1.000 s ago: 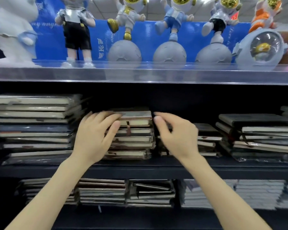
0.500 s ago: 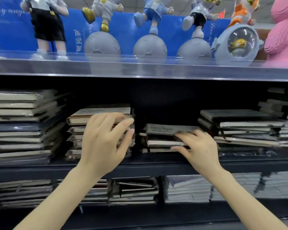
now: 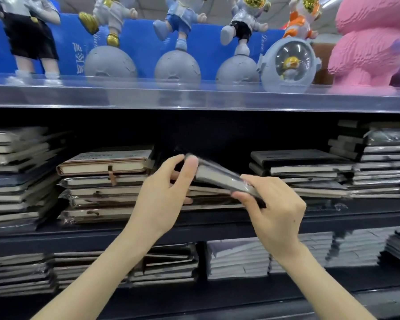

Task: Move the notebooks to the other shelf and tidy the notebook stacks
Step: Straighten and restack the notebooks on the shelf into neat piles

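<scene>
Notebook (image 3: 217,175) in the air now: a dark-covered one in glossy wrap, lifted clear of the middle shelf (image 3: 344,224) and caught between both hands. It is held at its two ends. The upper end is pinched by the left hand (image 3: 162,199), with one fingertip pressed flat on the near face and the other fingers tucked behind. The lower end is clamped by the right hand (image 3: 273,209), fingers curled over the top edge and the thumb set underneath.

The notebook is tilted, with its long axis running from upper left down to lower right. The page edge is turned toward the camera, and some blur is seen along the cover. It hangs just above the low stack (image 3: 208,200), in the gap between the brown-topped stack (image 3: 102,167) and the black stack (image 3: 298,167).

Both forearms are reached up from the bottom of the view and angled inward. The left wrist is bent back slightly and the right wrist is rolled so that the knuckles face the camera. More stacks are seen on the lower shelf (image 3: 240,294). Astronaut figurines (image 3: 178,65) are lined up behind the clear rail overhead.
</scene>
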The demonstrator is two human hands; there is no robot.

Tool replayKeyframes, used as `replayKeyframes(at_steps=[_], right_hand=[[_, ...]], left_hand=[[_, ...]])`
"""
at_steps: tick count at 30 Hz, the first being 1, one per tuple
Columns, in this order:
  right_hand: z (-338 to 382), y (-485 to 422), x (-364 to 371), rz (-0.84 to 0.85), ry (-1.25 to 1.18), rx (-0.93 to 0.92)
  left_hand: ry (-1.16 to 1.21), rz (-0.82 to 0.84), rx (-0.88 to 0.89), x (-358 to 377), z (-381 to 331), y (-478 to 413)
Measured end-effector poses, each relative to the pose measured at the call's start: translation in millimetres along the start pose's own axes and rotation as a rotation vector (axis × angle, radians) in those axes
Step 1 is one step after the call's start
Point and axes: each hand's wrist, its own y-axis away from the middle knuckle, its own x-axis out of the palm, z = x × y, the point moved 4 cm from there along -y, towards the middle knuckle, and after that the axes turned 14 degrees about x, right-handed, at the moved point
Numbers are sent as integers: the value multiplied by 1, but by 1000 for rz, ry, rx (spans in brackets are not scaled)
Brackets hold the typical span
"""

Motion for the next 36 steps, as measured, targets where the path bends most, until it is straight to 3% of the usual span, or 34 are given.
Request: replayKeyframes(at_steps=[5, 7, 9, 11, 13, 14, 16, 18, 21, 23, 32, 36], right_hand=[[-10, 27, 1, 259, -33, 13], [-16, 30, -4, 391, -128, 152], [-29, 32, -13, 416, -169, 343], [-43, 33, -24, 304, 144, 463], [-58, 36, -30, 355, 415, 643], [-64, 39, -29, 484, 375, 787], [-67, 40, -22, 716, -127, 1166], [-63, 36, -17, 791, -441, 1376], [-55, 23, -15, 770, -406, 1343], [-49, 17, -19, 718, -408, 1280], [-23, 8, -55, 573, -728, 1083], [-7, -5, -53, 570, -754, 1077]], left_hand=[[-75, 56, -161, 16, 4, 11], [-32, 48, -211, 21, 9, 19], [8, 23, -250, 26, 11, 25], [42, -23, -284, 28, 13, 28], [46, -28, -309, 31, 13, 29], [42, -11, -325, 32, 13, 29], [67, 10, -385, 35, 16, 27], [135, 2, -465, 39, 22, 25], [210, -77, -552, 45, 28, 26], [219, -145, -514, 47, 25, 29], [-18, -199, -64, 30, -35, 49], [-8, -258, -17, 13, -54, 42]])
